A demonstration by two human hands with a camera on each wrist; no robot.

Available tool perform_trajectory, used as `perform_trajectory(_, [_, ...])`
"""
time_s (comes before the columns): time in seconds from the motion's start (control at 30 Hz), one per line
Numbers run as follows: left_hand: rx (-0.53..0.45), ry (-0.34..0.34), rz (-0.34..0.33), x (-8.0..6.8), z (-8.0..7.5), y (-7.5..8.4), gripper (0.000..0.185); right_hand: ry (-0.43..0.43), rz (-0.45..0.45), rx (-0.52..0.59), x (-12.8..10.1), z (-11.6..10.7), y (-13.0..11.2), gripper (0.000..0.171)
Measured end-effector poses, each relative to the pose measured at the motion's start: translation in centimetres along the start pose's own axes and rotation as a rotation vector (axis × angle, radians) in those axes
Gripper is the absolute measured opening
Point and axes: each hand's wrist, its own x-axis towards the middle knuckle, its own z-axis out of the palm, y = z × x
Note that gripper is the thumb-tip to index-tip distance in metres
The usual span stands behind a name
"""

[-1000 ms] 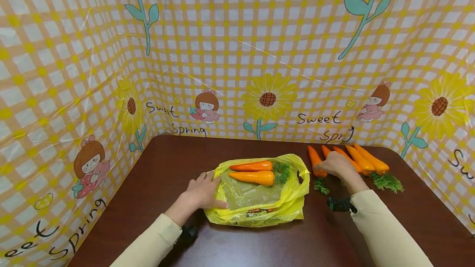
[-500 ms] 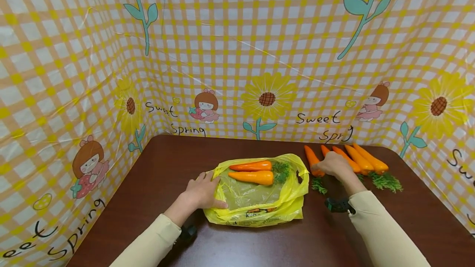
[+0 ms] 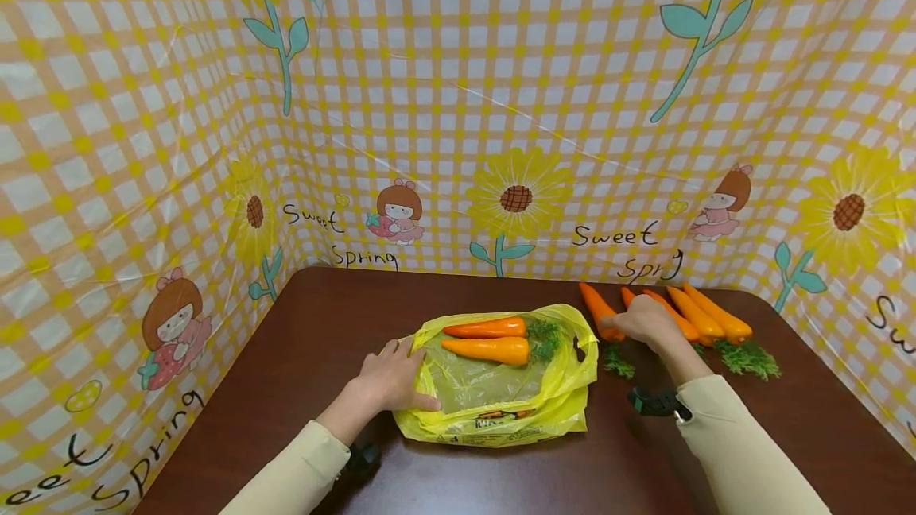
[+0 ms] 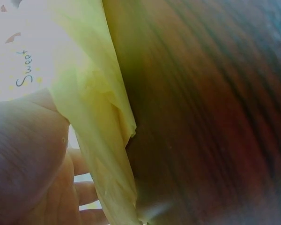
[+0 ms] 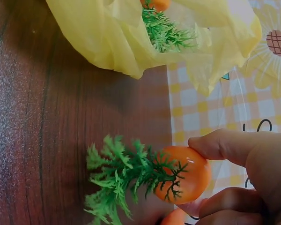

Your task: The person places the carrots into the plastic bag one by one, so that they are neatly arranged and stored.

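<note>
A yellow plastic bag point(image 3: 501, 420) lies with its mouth open upward in the head view. Two orange carrots point(image 3: 494, 350) with feathery green tops point(image 3: 545, 338) lie inside it. My left hand point(image 3: 390, 378) is at the bag's left rim, thumb and fingers spread; in the left wrist view the plastic covers their ends. My right hand point(image 3: 647, 320) pinches the thick end of another carrot point(image 3: 599, 312) between thumb and fingers. That carrot's leafy top point(image 5: 124, 173) points toward the camera in the right wrist view.
Right of my right hand several more carrots point(image 3: 704, 316) lie side by side, their green leaves point(image 3: 747, 360) toward me. The brown table point(image 3: 343, 300) meets a checked cloth wall point(image 3: 444, 125) at the back and sides.
The pinched carrot's tip has swung left, widening its gap from the other carrots. My left hand and the bag stay about where they were; the head view tilts slightly.
</note>
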Motion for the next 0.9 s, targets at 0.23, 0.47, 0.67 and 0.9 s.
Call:
perform_trajectory(0.23, [0.018,-0.007,0.0,0.1,0.3,0.0,0.099,0.009,-0.001,0.074,-0.1,-0.2,-0.1,0.045])
perform_trajectory(0.47, [0.012,-0.01,-0.002,0.2,0.4,-0.1,0.099,0.029,-0.03,0.08,-0.7,-1.2,-0.8,0.041])
perform_trajectory(0.67, [0.014,-0.009,-0.002,0.2,0.4,-0.1,0.1,0.03,-0.067,0.076,-1.4,-2.3,-1.7,0.042])
perform_trajectory(0.9, [0.024,-0.014,-0.006,0.3,0.3,0.0,0.1,0.068,-0.16,0.031,-2.0,-3.2,-2.8,0.041])
